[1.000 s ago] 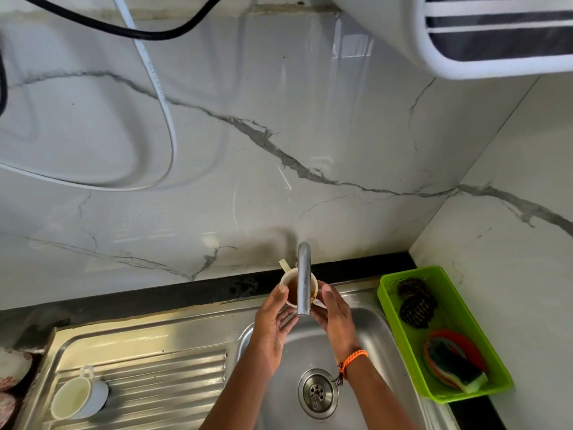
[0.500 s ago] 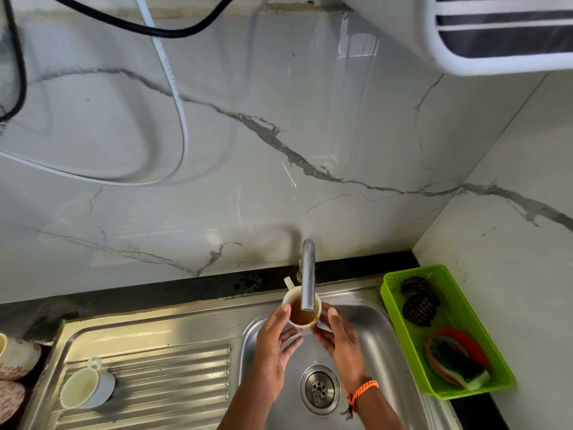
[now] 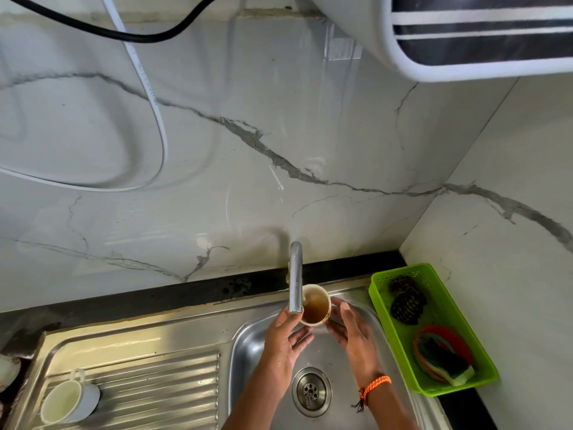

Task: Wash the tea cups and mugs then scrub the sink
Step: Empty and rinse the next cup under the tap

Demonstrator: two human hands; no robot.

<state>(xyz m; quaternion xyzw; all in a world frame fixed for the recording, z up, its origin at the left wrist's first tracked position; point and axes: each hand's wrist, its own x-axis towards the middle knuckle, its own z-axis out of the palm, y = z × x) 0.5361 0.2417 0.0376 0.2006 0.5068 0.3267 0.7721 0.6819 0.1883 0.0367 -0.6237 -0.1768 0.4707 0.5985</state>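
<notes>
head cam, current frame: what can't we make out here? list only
- Water flow: head view, the tap spout covers part of the cup rim; no stream discernible.
- Cup handle: hidden, cup seen from above, left hand and right hand around it.
- Items at the left edge: cut off by the frame.
- Dark scrubbers in the green basket: too small to identify.
- Sink front rim: cut off at the bottom edge.

Cup (image 3: 315,305) of brown liquid, held under the tap (image 3: 295,277) over the sink (image 3: 248,342) between my left hand (image 3: 283,339) and right hand (image 3: 353,336). Second cup (image 3: 69,398) on its side on the draining board (image 3: 148,386). Green basket (image 3: 434,333) beside the sink.
</notes>
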